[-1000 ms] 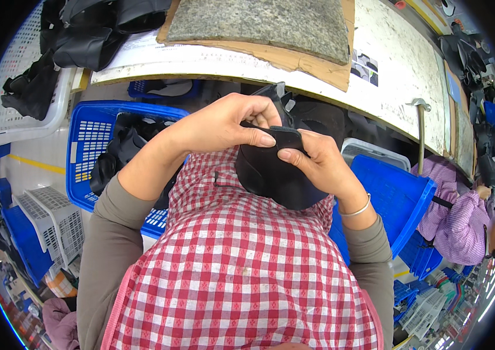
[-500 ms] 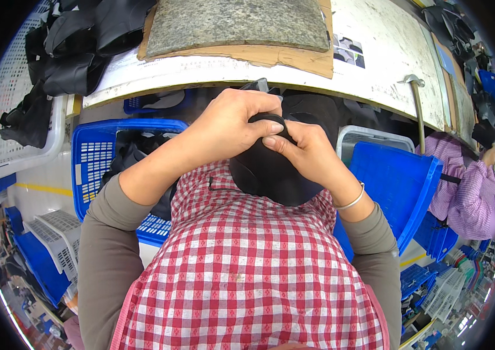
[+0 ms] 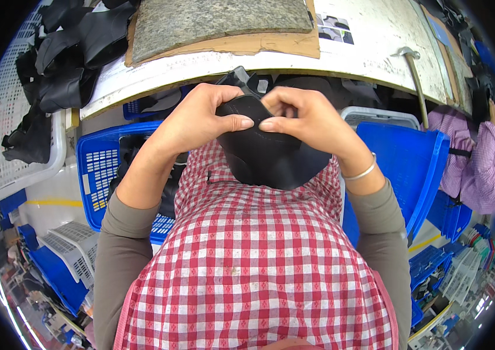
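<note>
A black flexible piece (image 3: 262, 153), like a shaped bit of leather or rubber, hangs over my lap against the red checked apron. My left hand (image 3: 198, 119) pinches its upper edge from the left, thumb on top. My right hand (image 3: 306, 119) grips the same edge from the right, and the two thumbs nearly touch. A silver bangle sits on my right wrist. Both hands are just below the front edge of the white worktable (image 3: 370, 41).
A grey slab (image 3: 212, 20) lies on brown cardboard on the table, and a hammer (image 3: 415, 73) rests at its right. A blue crate (image 3: 104, 169) holding black pieces stands at my left and a blue bin (image 3: 405, 160) at my right. A white basket (image 3: 8, 134) with black pieces is at the far left. Another person's purple sleeve (image 3: 472, 169) shows at the right.
Both hands have shifted on the black piece, coming together so the thumbs meet on its upper edge. The view has tilted slightly, bringing the table closer.
</note>
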### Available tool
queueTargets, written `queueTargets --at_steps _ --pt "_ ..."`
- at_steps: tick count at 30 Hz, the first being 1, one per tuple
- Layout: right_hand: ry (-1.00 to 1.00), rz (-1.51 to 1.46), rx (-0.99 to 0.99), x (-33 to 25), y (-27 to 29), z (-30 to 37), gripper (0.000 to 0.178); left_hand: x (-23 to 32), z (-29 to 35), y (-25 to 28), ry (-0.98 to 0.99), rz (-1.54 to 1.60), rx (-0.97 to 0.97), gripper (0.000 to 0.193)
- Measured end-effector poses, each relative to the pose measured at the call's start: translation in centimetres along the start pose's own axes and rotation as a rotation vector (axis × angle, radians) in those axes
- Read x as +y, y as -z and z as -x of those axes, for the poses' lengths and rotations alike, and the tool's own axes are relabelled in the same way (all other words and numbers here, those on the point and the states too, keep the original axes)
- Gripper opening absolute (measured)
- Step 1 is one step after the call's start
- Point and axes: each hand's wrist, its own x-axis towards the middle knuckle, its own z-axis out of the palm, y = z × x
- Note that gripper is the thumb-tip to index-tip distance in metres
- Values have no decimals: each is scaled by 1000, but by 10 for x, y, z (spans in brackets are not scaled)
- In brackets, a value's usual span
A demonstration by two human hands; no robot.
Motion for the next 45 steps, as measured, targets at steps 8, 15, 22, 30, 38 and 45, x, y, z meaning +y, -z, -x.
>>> queueTargets --at_steps 8,15,22,30,38,45 --pt "-14 123 110 28 -16 4 28 -2 7 -13 7 67 105 16" --pt "-254 -598 604 36 -3 -9 33 -8 2 -9 86 68 90 18" --pt "130 274 164 26 -26 -7 30 -9 9 -12 24 40 151 18" --pt "-134 -294 368 29 -37 0 37 -41 24 -18 -120 340 340 17" --pt "131 -664 377 13 28 39 43 -37 0 177 -968 776 -630 52" --pt "115 -81 118 3 -39 -2 70 -108 -41 106 -983 1235 -435 48"
